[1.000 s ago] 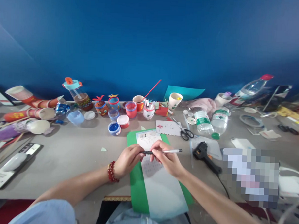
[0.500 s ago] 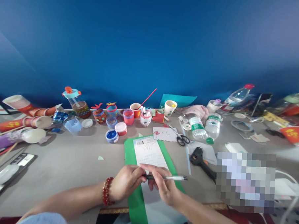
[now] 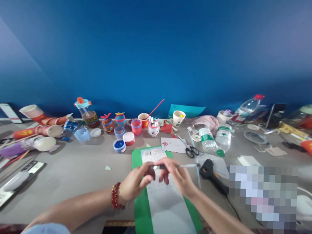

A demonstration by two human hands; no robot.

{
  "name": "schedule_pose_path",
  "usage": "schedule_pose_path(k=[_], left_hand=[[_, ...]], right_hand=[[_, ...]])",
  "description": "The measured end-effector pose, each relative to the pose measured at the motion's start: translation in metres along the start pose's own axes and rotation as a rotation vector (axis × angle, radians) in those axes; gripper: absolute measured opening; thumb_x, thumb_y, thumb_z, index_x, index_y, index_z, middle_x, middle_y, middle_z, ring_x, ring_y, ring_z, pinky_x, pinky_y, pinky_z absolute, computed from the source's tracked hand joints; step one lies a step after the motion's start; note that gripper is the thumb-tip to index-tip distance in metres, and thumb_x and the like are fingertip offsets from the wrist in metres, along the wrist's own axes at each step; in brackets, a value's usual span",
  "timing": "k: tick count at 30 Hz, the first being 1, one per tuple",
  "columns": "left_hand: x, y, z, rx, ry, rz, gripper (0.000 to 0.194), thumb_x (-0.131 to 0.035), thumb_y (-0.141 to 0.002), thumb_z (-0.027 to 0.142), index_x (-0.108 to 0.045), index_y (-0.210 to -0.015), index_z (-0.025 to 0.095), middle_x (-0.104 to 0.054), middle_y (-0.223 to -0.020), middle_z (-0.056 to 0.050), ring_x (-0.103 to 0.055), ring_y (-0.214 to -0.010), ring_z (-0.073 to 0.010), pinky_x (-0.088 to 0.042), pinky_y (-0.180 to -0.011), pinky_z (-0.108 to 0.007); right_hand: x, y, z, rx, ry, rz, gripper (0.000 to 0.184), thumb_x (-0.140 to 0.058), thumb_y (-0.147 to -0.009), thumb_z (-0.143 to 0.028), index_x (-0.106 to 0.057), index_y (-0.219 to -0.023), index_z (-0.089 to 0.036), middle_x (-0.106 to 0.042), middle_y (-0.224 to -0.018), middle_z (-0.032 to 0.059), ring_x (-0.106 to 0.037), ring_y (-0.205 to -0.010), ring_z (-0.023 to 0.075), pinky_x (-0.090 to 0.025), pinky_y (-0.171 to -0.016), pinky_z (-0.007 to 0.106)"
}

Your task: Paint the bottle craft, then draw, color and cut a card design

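While half a second earlier both hands had pinched the pen [image 3: 188, 165] nearer the person, it now hung closer to the far edge of the green sheet [image 3: 143, 213], above the white paper [image 3: 168, 214] lying on that sheet. The left hand [image 3: 132, 183] had loosened, its thumb apart from the pen and its index finger near the dark end; the right hand [image 3: 180, 178] gripped the middle, fingers draped over it. The pale end pointed rightward beyond the green sheet. Held crosswise, the pen seemed handled rather than used for writing.
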State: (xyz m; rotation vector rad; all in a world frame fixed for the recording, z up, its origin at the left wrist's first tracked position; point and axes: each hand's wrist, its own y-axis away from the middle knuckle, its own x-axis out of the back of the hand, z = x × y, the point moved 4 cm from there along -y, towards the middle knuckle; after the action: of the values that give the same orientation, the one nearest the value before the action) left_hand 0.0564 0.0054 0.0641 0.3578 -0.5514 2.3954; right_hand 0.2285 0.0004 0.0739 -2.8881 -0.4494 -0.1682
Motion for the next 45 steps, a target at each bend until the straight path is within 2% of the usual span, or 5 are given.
schedule_pose_path(k=[5, 10, 19, 34, 45], left_hand=[[-0.009, 0.009, -0.022, -0.143, -0.548, -0.001, 0.033, -0.046, -0.099, 0.036, -0.050, -0.128, 0.020, -0.063, -0.119, -0.012, -0.059, -0.110, -0.0249, -0.049, -0.095, -0.042], [-0.030, 0.010, -0.031, -0.200, -0.814, -0.200, 0.025, -0.056, -0.092, 0.033, -0.060, -0.113, 0.019, -0.059, -0.132, -0.010, -0.053, -0.122, -0.0276, -0.046, -0.102, -0.043], [-0.032, 0.007, -0.042, -0.172, -0.838, -0.243, 0.020, -0.055, -0.093, 0.033, -0.059, -0.107, 0.019, -0.061, -0.129, -0.009, -0.055, -0.118, -0.0261, -0.049, -0.094, -0.041], [-0.033, 0.007, -0.041, -0.182, -0.815, -0.265, 0.019, -0.056, -0.092, 0.029, -0.057, -0.108, 0.019, -0.060, -0.129, -0.009, -0.054, -0.121, -0.0264, -0.047, -0.097, -0.041], [-0.032, 0.007, -0.046, -0.217, -0.805, -0.220, 0.021, -0.059, -0.089, 0.023, -0.055, -0.110, 0.018, -0.063, -0.125, -0.007, -0.058, -0.117, -0.0244, -0.049, -0.099, -0.039]], right_hand=[[0.065, -0.055, -0.007, -0.056, 0.918, 0.243, 0.033, -0.045, -0.098, -0.038, -0.062, -0.121, -0.020, -0.074, -0.090, 0.0084, -0.069, -0.078, 0.0210, -0.051, -0.070, 0.029], [0.078, -0.103, 0.028, -0.320, 1.493, 0.043, 0.021, -0.051, -0.088, -0.012, -0.070, -0.097, -0.012, -0.074, -0.086, 0.0162, -0.072, -0.087, 0.0313, -0.050, -0.069, 0.034], [0.066, -0.133, 0.053, -0.369, 1.476, 0.030, 0.020, -0.053, -0.087, -0.010, -0.071, -0.093, -0.011, -0.074, -0.088, 0.0182, -0.072, -0.089, 0.0299, -0.050, -0.072, 0.034], [0.093, -0.073, 0.048, -0.200, 1.020, 0.122, 0.020, -0.057, -0.088, -0.032, -0.074, -0.093, -0.022, -0.078, -0.090, 0.0047, -0.071, -0.080, 0.0200, -0.044, -0.065, 0.025], [0.098, -0.142, 0.007, 0.023, 0.770, 0.189, 0.029, -0.063, -0.084, -0.040, -0.070, -0.105, -0.020, -0.075, -0.092, 0.0045, -0.067, -0.075, 0.0164, -0.044, -0.061, 0.023]])
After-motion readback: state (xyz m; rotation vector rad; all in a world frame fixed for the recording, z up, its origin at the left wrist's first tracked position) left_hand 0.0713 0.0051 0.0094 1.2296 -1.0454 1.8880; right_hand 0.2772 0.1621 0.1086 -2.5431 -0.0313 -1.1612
